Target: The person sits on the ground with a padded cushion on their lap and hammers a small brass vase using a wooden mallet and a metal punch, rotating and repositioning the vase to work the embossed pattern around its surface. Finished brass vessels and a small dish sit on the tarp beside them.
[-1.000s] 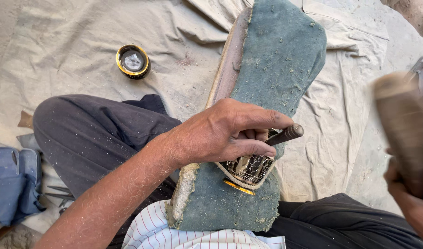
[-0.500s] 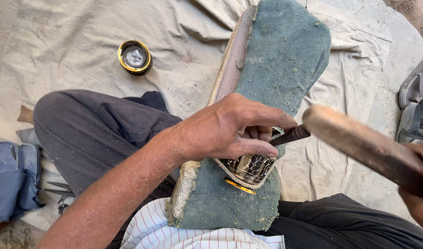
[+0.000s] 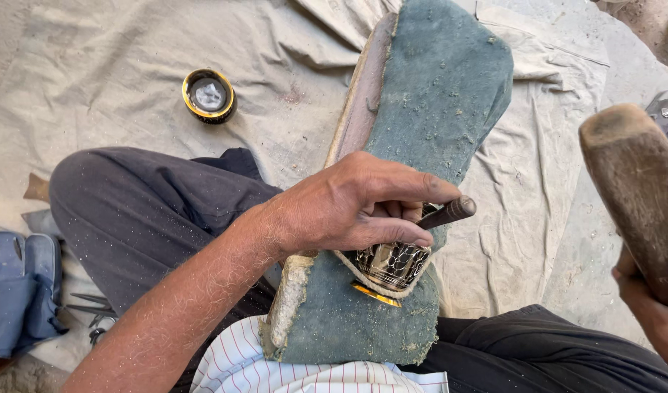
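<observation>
My left hand [image 3: 356, 207] grips a thin dark metal punch [image 3: 450, 212] and presses down on an engraved, patterned metal bangle [image 3: 389, 265] with a gold rim. The bangle lies on a green cloth-covered wooden board [image 3: 436, 94] that leans across my lap. At the right edge my right hand [image 3: 639, 295] holds a thick wooden mallet [image 3: 636, 189], raised and apart from the punch. Only part of that hand shows.
A small round gold-rimmed tin [image 3: 208, 94] sits on the beige ground cloth [image 3: 94, 80] at upper left. Blue fabric [image 3: 17, 287] and thin metal tools [image 3: 86, 306] lie at the left by my dark-trousered leg [image 3: 152, 218]. A grey sandal [image 3: 665, 109] shows at the far right.
The mallet has swung back up and away from the punch after coming down close to it half a second ago. My left hand, the punch and the bangle have stayed in place.
</observation>
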Motion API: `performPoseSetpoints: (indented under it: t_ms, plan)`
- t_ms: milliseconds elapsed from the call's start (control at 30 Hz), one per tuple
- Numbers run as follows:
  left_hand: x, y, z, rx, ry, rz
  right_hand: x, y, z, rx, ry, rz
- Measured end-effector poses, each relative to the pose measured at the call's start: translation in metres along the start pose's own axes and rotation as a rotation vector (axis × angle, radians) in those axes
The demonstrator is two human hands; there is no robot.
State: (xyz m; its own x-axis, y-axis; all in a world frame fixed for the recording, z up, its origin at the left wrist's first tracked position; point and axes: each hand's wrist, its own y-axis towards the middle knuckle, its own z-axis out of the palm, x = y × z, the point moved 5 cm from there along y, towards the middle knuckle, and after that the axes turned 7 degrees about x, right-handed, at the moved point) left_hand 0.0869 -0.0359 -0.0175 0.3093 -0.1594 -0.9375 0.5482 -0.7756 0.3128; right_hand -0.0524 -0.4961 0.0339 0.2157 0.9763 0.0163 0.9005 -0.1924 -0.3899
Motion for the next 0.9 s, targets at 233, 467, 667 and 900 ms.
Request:
performPoseSetpoints:
  t_ms: [233,467,667,900]
  plan:
    - [0.003,-0.001,0.001,-0.033,-0.021,0.026,-0.003,0.007,0.004,0.011,0.007,0.015]
    - [0.002,-0.001,-0.002,-0.002,-0.044,0.02,-0.011,0.002,0.008,-0.002,0.042,0.028]
    - [0.0,-0.001,-0.001,-0.033,-0.004,0.04,-0.029,-0.001,0.013,0.005,0.03,0.046]
    - [0.005,-0.001,0.001,-0.022,-0.061,0.006,-0.025,0.004,0.007,0.044,-0.073,0.04]
